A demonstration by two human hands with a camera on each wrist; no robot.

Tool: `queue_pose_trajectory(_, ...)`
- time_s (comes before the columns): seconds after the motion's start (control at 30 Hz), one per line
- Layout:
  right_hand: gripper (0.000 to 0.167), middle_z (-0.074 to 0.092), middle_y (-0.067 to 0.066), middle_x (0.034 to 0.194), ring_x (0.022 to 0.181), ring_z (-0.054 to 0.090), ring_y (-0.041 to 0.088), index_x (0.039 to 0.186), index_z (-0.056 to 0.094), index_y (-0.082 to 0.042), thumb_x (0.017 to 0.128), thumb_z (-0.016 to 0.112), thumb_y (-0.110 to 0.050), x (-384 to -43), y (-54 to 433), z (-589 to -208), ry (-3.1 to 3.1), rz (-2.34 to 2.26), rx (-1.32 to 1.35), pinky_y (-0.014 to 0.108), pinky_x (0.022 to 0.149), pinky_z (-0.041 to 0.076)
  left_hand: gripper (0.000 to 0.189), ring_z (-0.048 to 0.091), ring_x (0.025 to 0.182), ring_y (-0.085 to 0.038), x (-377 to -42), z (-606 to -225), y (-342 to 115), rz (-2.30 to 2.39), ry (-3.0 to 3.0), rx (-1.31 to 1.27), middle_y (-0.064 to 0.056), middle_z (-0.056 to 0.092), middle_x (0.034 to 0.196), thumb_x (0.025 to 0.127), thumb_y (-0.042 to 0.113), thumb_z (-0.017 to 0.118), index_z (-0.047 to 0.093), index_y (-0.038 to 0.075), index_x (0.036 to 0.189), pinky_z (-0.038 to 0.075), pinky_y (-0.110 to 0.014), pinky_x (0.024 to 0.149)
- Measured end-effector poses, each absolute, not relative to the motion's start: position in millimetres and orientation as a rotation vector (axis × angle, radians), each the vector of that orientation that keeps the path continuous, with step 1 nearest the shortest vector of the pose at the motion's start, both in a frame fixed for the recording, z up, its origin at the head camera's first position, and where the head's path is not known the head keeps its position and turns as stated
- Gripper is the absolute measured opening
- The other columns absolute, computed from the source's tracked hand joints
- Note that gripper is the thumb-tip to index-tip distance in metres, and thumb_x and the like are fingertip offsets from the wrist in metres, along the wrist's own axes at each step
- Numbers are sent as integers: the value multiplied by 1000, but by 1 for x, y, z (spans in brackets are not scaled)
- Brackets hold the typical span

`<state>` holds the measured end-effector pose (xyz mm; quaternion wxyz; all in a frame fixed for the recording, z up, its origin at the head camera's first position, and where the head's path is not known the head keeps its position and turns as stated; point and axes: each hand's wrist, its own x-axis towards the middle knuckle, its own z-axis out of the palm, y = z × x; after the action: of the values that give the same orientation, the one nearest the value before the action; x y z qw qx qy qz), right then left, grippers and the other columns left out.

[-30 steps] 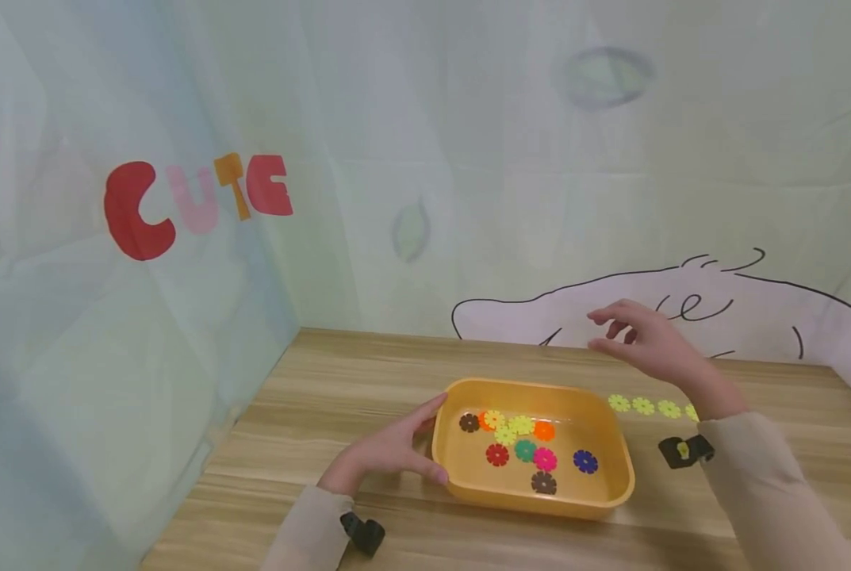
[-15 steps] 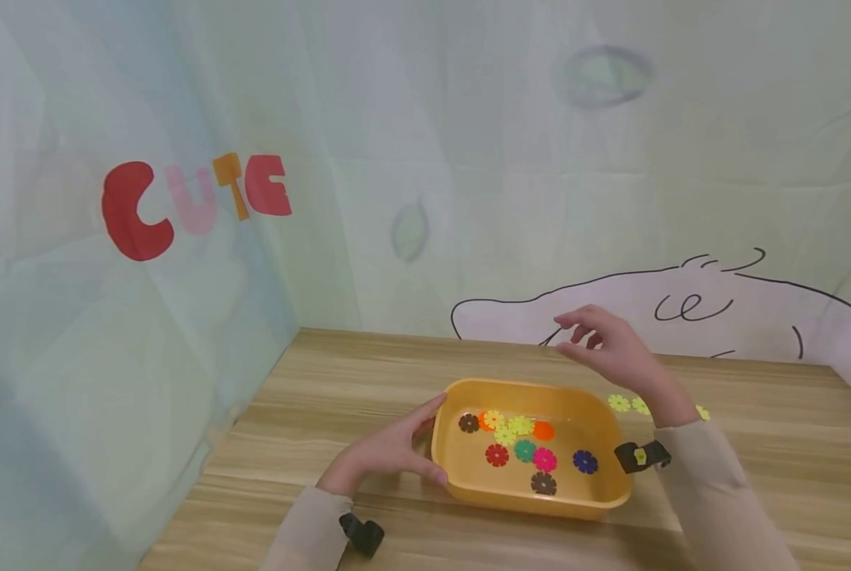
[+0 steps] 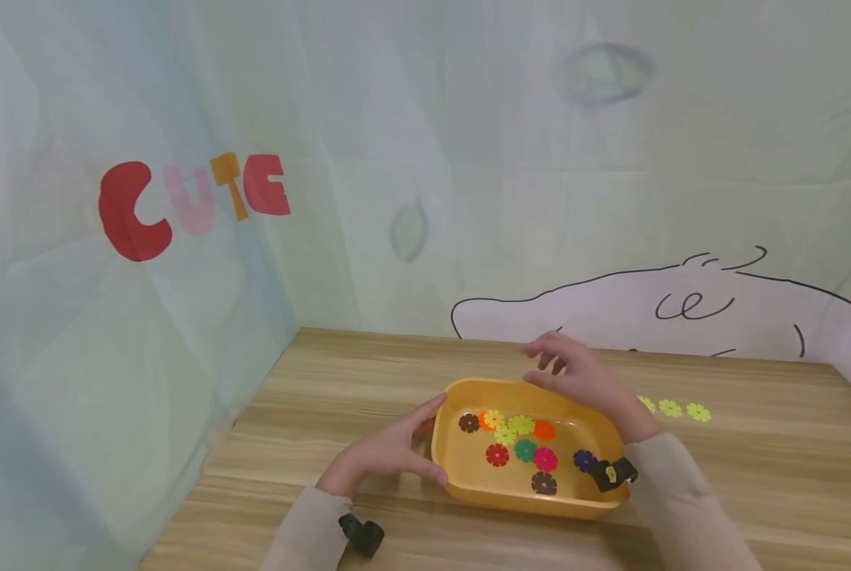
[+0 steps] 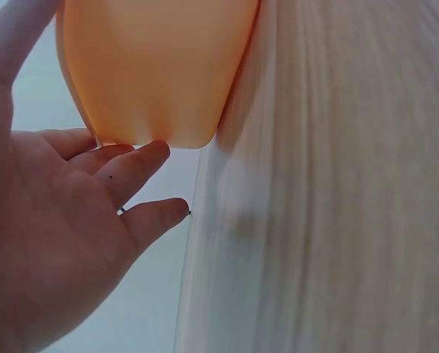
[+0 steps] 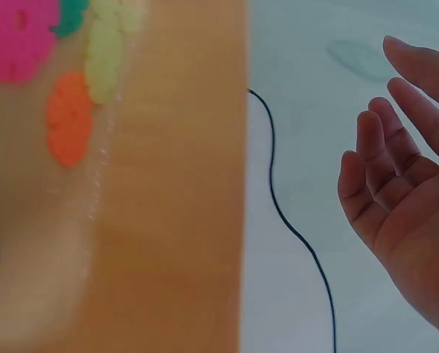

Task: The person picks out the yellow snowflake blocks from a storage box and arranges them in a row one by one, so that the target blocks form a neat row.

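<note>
An orange plastic basin (image 3: 589,501) sits on the table in the head view, with several notched flower discs (image 3: 496,454) lying flat inside. At its left end my left hand (image 3: 391,454) holds it, thumb by the front corner and fingertips by the back one. The left wrist view shows those fingers (image 4: 142,165) against the basin's end wall (image 4: 156,73). Over the basin's back rim hovers my right hand (image 3: 575,377), fingers loosely bent and nothing between them. In the right wrist view this hand (image 5: 410,184) is apart from the basin wall (image 5: 182,184).
Yellow-green discs (image 3: 670,408) lie in a row on the wooden table (image 3: 753,452) right of the basin, partly behind my right forearm. A cloth backdrop (image 3: 504,198) with a line drawing rises along the table's back edge. Another cloth with cut-out letters (image 3: 136,210) stands at left.
My right hand has swung left and lowered, from above the disc row to over the basin's back rim. My left hand and the basin stay in place.
</note>
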<state>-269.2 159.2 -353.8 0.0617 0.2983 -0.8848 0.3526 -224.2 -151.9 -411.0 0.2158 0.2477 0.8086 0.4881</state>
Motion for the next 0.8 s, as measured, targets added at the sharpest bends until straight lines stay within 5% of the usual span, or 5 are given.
queue_pose_trajectory(0.8, 34, 66, 12, 109, 93, 61, 21, 116, 65, -1, 85, 72, -15, -271, 151, -386, -2951, 1085, 1185, 28, 80, 53, 115, 27, 144, -26, -224, -411, -151, 1353, 2254, 693, -6, 14, 162, 70, 32, 87, 12, 14, 156, 15, -53, 118)
